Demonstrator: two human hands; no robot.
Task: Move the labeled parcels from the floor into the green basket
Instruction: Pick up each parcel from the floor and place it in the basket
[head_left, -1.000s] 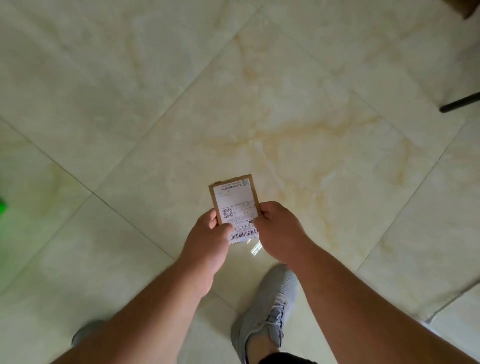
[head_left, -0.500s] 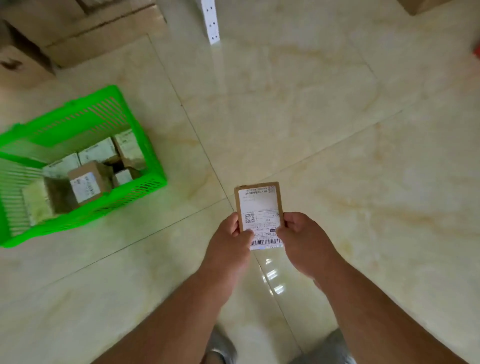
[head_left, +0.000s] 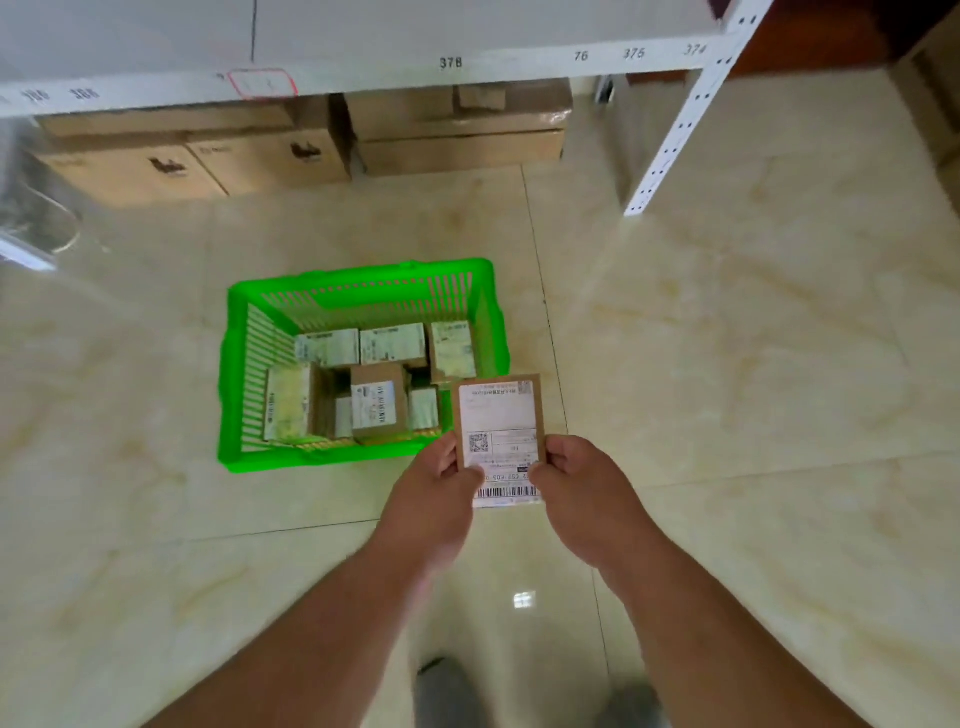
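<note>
Flat brown cardboard parcel with white label (head_left: 498, 434) pinched at lower edges between left hand (head_left: 441, 499) and right hand (head_left: 582, 493) fingers; green slatted plastic basket (head_left: 358, 291), holding labelled parcels, just beyond left fingertips

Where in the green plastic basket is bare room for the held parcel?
The green plastic basket shows little bare floor: labeled cardboard parcels crowd it. The only free patch is the narrow strip by its near rim; elsewhere the held brown parcel must lie on top.
</note>
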